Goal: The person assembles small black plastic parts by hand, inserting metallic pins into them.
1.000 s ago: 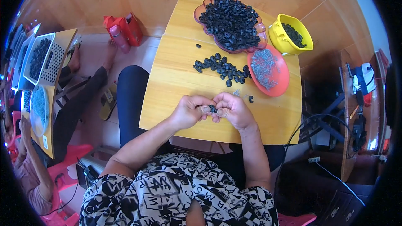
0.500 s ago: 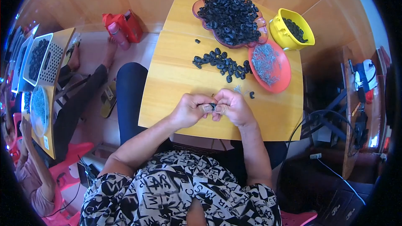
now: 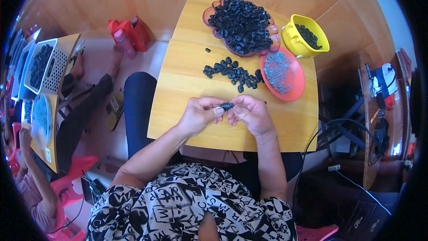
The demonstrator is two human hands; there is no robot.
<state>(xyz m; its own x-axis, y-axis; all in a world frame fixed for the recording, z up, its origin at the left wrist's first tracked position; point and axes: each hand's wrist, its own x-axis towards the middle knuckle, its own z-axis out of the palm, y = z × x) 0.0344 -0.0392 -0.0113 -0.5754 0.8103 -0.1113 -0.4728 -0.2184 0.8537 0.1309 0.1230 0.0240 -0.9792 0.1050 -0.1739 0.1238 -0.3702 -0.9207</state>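
Observation:
Both hands meet over the near part of the wooden table (image 3: 178,120). Between the fingertips of my left hand (image 3: 199,115) sits a small ribbed black plastic part (image 3: 227,106). The fingers of my right hand (image 3: 252,115) close on its other side, thumb and forefinger pinching it. Beyond the hands lie several loose black parts (image 3: 235,71) in a cluster. A coral-red oval dish (image 3: 298,82) to their right holds a heap of tiny silvery pieces (image 3: 279,72). Behind it, a reddish translucent scalloped tray (image 3: 207,15) is piled high with black parts (image 3: 243,24).
A yellow bucket (image 3: 292,42) with black parts stands at the far right corner. One black piece (image 3: 207,50) lies alone left of the tray. At left, another person's arm (image 3: 38,169) rests near a second table (image 3: 52,138) with a white basket (image 3: 53,69). Cables hang at right.
My hands have turned the black part so more of its ribbed side shows, and my fingers have spread slightly around it. The view has shifted a little.

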